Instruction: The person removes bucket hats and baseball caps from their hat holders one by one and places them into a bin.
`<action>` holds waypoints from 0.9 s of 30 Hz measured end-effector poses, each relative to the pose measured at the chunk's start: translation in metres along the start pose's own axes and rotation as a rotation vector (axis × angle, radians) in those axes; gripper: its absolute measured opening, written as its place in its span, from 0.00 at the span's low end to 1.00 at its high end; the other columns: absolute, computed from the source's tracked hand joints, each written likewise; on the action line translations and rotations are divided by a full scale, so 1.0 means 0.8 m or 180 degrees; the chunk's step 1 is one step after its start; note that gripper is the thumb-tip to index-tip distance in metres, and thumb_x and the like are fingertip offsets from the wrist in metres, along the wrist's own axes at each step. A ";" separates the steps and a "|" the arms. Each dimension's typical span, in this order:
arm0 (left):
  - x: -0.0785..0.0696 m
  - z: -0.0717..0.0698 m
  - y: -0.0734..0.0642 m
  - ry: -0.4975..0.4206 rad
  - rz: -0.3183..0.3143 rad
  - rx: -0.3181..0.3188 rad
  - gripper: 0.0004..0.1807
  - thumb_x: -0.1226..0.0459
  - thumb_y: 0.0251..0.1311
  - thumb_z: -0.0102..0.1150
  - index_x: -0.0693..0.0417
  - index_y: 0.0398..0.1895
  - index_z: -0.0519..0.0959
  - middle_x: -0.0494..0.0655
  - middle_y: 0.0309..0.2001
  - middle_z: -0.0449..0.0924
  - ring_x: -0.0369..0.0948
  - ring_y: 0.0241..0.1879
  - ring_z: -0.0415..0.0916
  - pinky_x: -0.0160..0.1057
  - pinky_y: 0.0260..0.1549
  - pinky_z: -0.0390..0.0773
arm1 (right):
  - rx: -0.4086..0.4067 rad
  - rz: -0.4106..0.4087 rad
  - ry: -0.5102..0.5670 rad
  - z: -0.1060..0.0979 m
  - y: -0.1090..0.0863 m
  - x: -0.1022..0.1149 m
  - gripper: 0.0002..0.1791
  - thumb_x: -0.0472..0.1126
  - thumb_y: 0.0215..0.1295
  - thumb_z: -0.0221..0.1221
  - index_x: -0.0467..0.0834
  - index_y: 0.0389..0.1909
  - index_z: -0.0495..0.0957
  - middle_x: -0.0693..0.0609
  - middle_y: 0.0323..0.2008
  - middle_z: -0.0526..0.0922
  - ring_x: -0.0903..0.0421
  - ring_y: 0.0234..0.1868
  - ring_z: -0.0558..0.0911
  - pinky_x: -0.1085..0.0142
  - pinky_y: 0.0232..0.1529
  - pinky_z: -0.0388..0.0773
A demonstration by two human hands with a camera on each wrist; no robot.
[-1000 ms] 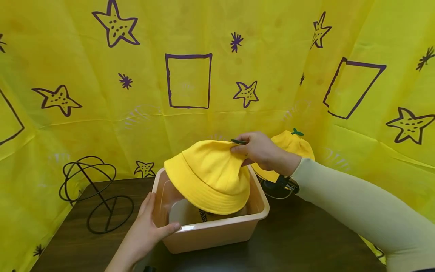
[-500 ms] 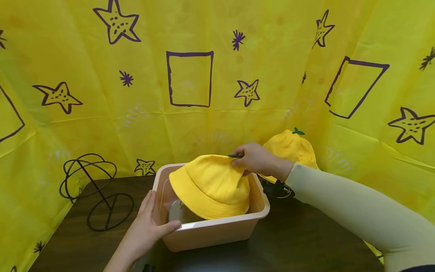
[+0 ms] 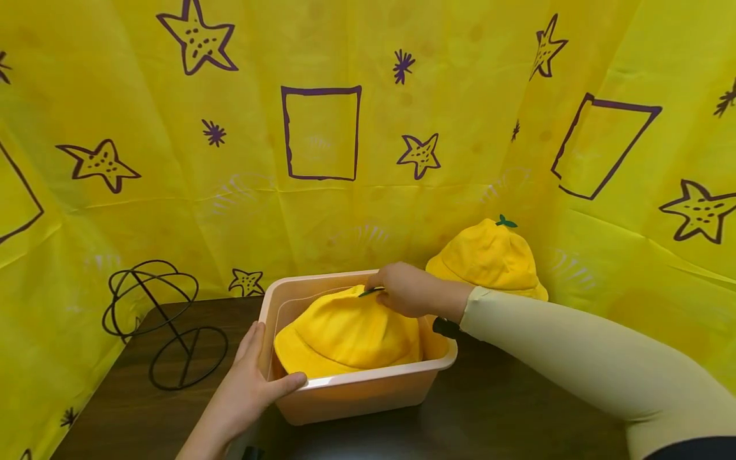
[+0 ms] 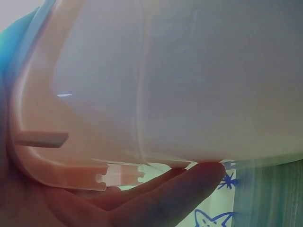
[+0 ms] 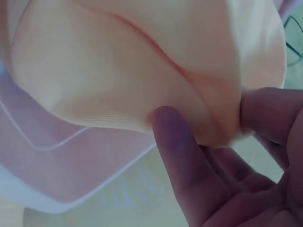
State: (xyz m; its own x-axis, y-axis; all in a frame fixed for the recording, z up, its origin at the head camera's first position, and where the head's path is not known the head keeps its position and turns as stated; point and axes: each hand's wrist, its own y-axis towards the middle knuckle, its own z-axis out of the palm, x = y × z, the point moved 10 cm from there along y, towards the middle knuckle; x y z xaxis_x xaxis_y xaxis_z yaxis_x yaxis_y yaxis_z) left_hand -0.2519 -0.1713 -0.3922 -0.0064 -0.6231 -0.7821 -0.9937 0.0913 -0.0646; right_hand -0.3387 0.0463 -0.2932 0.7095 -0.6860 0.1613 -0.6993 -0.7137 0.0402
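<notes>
A yellow bucket hat [image 3: 345, 335] with a green leaf tip sits down inside a pale pink plastic bin [image 3: 356, 399]. My right hand [image 3: 405, 291] pinches the hat's crown beside the leaf. In the right wrist view, thumb and fingers [image 5: 175, 146] hold a fold of the cloth [image 5: 109, 80]. My left hand [image 3: 247, 377] grips the bin's front left corner, thumb over the front rim, other fingers along the left side. The left wrist view shows its fingers [image 4: 170, 198] against the bin's outer wall [image 4: 189, 94]. The hat covers the bin's floor.
Another yellow hat [image 3: 489, 259] with a green sprout stands behind the bin at the right. A black wire hat stand [image 3: 163, 317] is on the dark wooden table [image 3: 517, 396] at the left. A yellow printed curtain [image 3: 322, 236] surrounds the back and sides.
The right hand has lowered the hat from above the rim down into the bin, hiding the printed item seen inside earlier. The left hand stays on the bin's corner.
</notes>
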 end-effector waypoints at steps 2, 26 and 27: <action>0.000 0.001 0.001 -0.0008 0.0024 -0.0003 0.69 0.40 0.53 0.70 0.56 0.79 0.29 0.59 0.79 0.25 0.67 0.72 0.39 0.71 0.61 0.54 | 0.0051 -0.0090 -0.0124 0.008 0.001 0.009 0.17 0.35 0.69 0.61 0.47 0.57 0.81 0.50 0.49 0.82 0.53 0.49 0.81 0.60 0.51 0.77; -0.001 -0.002 0.001 -0.0005 0.0085 -0.0067 0.68 0.41 0.54 0.70 0.58 0.80 0.32 0.60 0.79 0.29 0.67 0.72 0.44 0.70 0.60 0.57 | 0.1461 -0.0193 -0.0351 0.101 -0.006 0.021 0.58 0.62 0.56 0.70 0.75 0.77 0.39 0.51 0.79 0.29 0.44 0.76 0.48 0.65 0.47 0.77; -0.002 -0.002 0.001 -0.0002 0.0081 -0.0066 0.68 0.41 0.54 0.70 0.58 0.80 0.32 0.60 0.79 0.29 0.67 0.72 0.44 0.71 0.60 0.57 | 0.1479 -0.0212 -0.0394 0.105 -0.005 0.020 0.57 0.63 0.56 0.69 0.75 0.77 0.39 0.50 0.79 0.29 0.44 0.76 0.49 0.62 0.52 0.76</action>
State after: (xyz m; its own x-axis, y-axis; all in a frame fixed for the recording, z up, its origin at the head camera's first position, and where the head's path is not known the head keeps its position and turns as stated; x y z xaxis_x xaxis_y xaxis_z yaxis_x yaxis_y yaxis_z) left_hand -0.2528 -0.1716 -0.3904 -0.0317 -0.6203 -0.7837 -0.9954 0.0910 -0.0317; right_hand -0.3168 0.0261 -0.3737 0.7763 -0.6281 0.0536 -0.5588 -0.7250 -0.4026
